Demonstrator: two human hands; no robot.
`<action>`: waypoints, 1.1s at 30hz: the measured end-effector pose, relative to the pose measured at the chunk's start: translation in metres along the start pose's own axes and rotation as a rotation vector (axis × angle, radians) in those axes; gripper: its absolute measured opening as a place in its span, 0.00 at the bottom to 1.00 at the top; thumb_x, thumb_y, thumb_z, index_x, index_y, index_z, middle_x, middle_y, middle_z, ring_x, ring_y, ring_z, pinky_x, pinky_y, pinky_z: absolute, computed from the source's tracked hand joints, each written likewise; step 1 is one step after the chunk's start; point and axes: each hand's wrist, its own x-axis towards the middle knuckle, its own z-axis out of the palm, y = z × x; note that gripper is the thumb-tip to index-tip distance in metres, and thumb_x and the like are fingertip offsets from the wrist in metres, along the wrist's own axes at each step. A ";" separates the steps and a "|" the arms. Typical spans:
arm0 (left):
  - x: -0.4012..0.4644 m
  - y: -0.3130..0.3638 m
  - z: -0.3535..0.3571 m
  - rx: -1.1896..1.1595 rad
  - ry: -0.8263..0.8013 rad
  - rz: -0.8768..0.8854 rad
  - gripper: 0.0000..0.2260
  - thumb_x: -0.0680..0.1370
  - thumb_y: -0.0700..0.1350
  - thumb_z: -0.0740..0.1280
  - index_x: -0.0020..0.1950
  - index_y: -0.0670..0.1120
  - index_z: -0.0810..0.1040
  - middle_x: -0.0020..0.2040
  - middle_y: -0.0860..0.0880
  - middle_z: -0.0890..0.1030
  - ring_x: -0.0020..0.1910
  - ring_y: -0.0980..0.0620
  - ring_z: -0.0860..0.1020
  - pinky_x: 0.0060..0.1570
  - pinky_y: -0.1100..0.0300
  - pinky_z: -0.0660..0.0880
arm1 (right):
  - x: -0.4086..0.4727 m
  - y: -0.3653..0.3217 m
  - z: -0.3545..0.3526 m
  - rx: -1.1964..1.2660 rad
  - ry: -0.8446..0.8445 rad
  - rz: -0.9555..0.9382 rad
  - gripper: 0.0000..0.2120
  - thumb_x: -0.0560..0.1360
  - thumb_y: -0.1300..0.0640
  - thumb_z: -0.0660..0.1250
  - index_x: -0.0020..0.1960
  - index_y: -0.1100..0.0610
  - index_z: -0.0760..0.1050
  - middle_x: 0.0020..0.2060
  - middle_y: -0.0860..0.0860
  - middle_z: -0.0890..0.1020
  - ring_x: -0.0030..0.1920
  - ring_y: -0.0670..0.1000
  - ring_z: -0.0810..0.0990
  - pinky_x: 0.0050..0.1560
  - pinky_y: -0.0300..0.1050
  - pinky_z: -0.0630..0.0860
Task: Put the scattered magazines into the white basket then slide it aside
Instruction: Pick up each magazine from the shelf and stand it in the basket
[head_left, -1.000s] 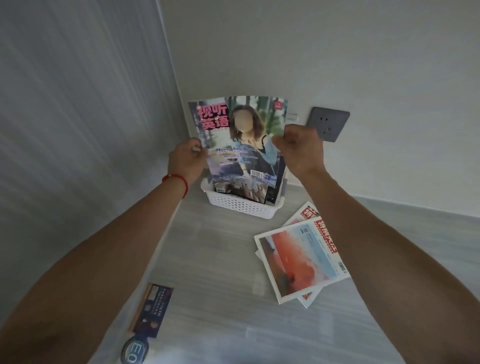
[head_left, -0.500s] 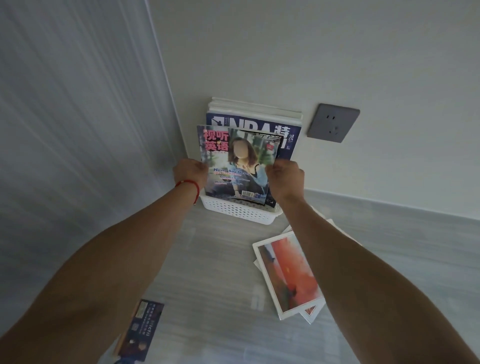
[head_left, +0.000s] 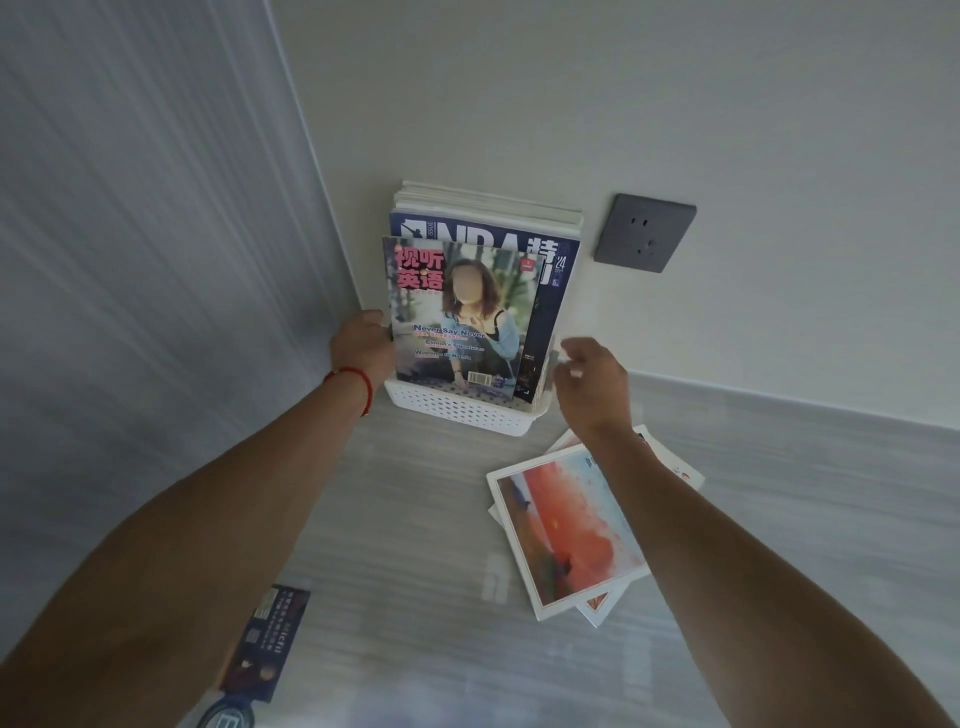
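White basket (head_left: 460, 413): perforated plastic, on the pale grey floor (head_left: 415, 519) in the corner where two walls meet, its back to the rear wall.
Front magazine (head_left: 457, 317): stands upright in the basket at the front, cover facing the camera, pink Chinese title and the words "Never Say Never".
NBA magazine (head_left: 550, 249): upright directly behind the front magazine, taller, its blue masthead showing above it.
Other magazines (head_left: 488, 200): a thick white-edged batch behind the NBA magazine, leaning on the rear wall.
Left hand (head_left: 363, 345): at the left edge of the front magazine, fingers hidden behind the cover, thumb at the edge; it appears to hold that edge. A red string sits on the wrist.
Right hand (head_left: 592, 382): just beside the basket's right end, clear of the magazines, fingers loosely curled and holding nothing.
Loose magazines (head_left: 566, 530): two overlapping on the floor, right of the basket and nearer the camera; the top one has an orange-red cover.
Dark booklet (head_left: 270, 639): on the floor at lower left, partly behind the left forearm.
Wall socket (head_left: 644, 239): grey, on the rear wall right of the basket.
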 end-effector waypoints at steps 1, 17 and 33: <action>-0.020 -0.001 0.003 0.018 0.119 0.050 0.15 0.78 0.31 0.64 0.62 0.42 0.81 0.60 0.44 0.83 0.60 0.46 0.80 0.59 0.60 0.75 | -0.008 0.020 -0.005 -0.066 -0.049 0.023 0.17 0.79 0.63 0.66 0.67 0.58 0.78 0.64 0.57 0.81 0.64 0.57 0.80 0.69 0.52 0.75; -0.238 -0.071 0.141 0.773 -0.348 0.361 0.31 0.79 0.51 0.69 0.79 0.51 0.60 0.78 0.43 0.57 0.76 0.40 0.63 0.68 0.45 0.72 | -0.158 0.174 -0.056 -0.643 -0.687 -0.065 0.40 0.82 0.43 0.64 0.83 0.40 0.41 0.83 0.50 0.35 0.83 0.58 0.36 0.80 0.67 0.51; -0.283 -0.065 0.128 0.100 -0.722 0.060 0.24 0.80 0.39 0.64 0.74 0.57 0.72 0.65 0.51 0.80 0.63 0.46 0.79 0.57 0.49 0.83 | -0.209 0.201 -0.086 -0.251 -0.336 0.121 0.54 0.70 0.43 0.79 0.81 0.61 0.50 0.79 0.63 0.50 0.80 0.64 0.53 0.75 0.63 0.67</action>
